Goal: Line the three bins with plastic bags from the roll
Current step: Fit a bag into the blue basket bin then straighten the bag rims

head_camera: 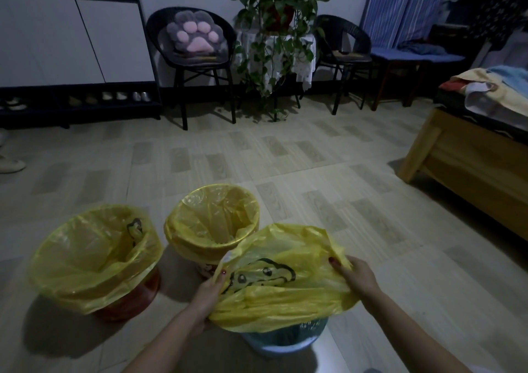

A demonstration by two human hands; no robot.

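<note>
I see three bins close together on the floor. The red bin and the middle bin already have yellow bags folded over their rims, I think so the bags stay put. The blue bin, nearest me, sits under a third yellow bag, not yet pulled down all round. My left hand grips the bag's left side, fingers hidden underneath. My right hand pinches its right edge, probably to stretch it wide.
</note>
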